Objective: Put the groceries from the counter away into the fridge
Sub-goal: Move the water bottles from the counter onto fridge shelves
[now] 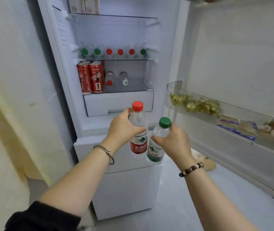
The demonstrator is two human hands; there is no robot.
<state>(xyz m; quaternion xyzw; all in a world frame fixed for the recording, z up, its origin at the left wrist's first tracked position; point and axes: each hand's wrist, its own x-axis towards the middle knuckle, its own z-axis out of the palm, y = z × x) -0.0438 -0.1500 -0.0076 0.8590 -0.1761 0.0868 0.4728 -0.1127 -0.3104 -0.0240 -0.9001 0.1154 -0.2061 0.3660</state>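
left hand (124, 129) gripping red-cap bottle (138, 129), right hand (174, 139) gripping green-cap bottle (156, 144); bottles touching, upright-ish, held before open fridge (116, 39) with cans (91, 77).

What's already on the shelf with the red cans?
On the shelf, red cans stand at the left; beside them lie a red-capped bottle and a greenish-capped bottle. Anything behind the cans is hidden.
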